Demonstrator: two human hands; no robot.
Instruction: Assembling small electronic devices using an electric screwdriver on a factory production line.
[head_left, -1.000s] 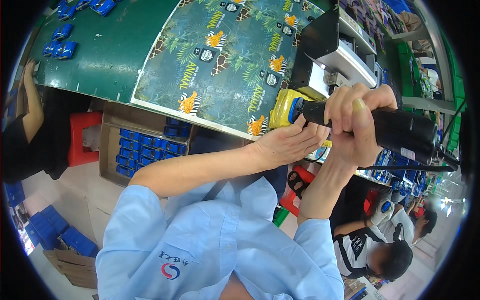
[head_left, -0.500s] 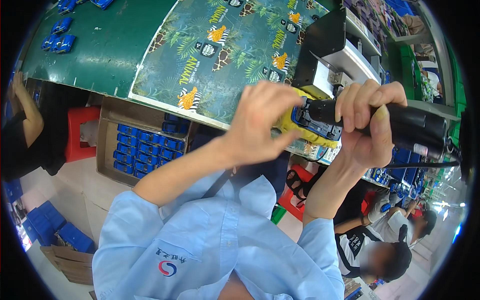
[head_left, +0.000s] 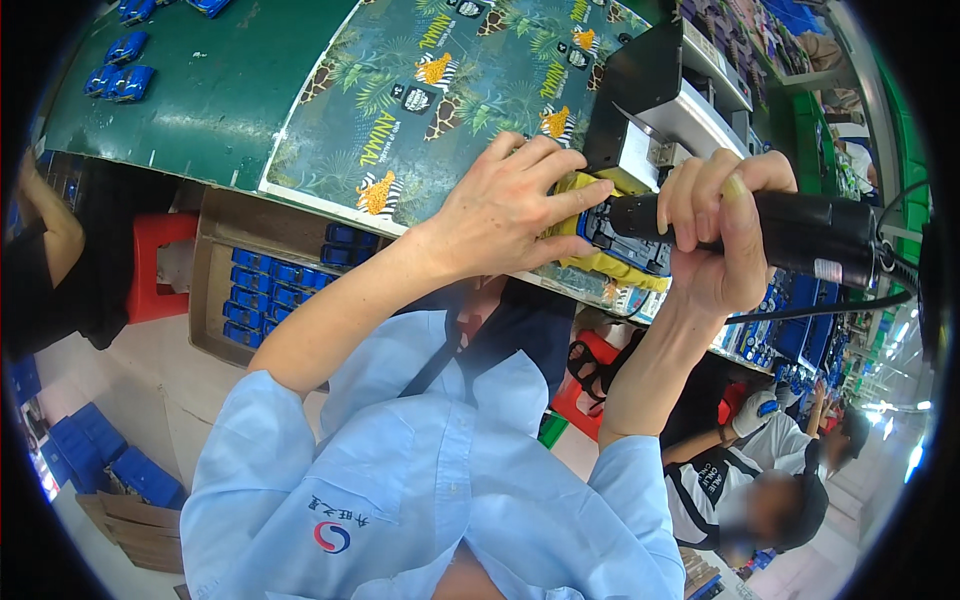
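A yellow holder (head_left: 612, 266) sits at the near edge of the desk (head_left: 200, 140), just right of a printed sheet (head_left: 400, 150). In it lies a blue toy car (head_left: 627, 246), its dark underside facing up.

The right hand (head_left: 715, 230) is wrapped around a black power screwdriver (head_left: 825, 240), fingers closed and thumb along the body. The tool lies nearly level, its nose over the car's left part; its cord runs off at the right.

The left hand (head_left: 530, 205) has its thumb and index finger spread apart, both tips at the left end of the holder and car; whether they pinch anything I cannot tell.

A black and silver machine (head_left: 640, 90) stands on the desk just behind the holder. More blue cars (head_left: 125, 80) lie near the desk's left edge. Below the near edge, a cardboard box (head_left: 210, 285) holds blue cars in rows, beside a red stool (head_left: 150, 265).
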